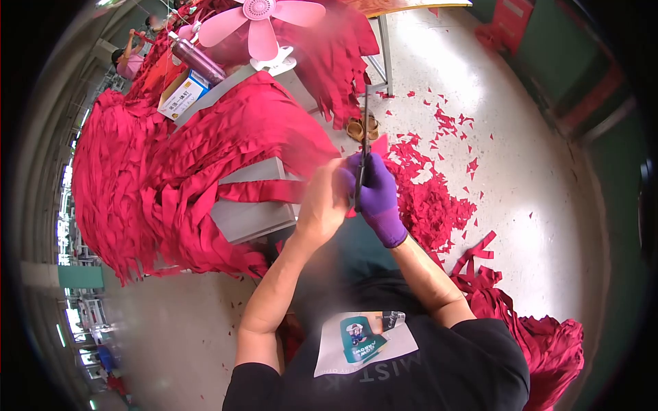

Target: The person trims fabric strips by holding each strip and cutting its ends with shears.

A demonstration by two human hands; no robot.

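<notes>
My right hand (378, 195), in a purple knit glove, is wrapped round a pair of dark scissors (366, 123) with the blades pointing away from me. Bare and closed, my left hand (321, 203) is right beside it, the fingers of the two hands close together. A red fabric strip (264, 191) runs from the grey table to my left hand, and a bit of red shows below its fingers. Just right of the blades is a small red fabric piece (380, 144). What exactly lies between the left fingers is partly hidden.
Red fabric strips (185, 164) drape over a grey table (257, 218) on the left. Beyond stand a pink fan (260, 10), a purple bottle (197, 60) and a labelled box (184, 94). Red scraps (432, 202) litter the floor; more fabric (534, 349) is piled at lower right.
</notes>
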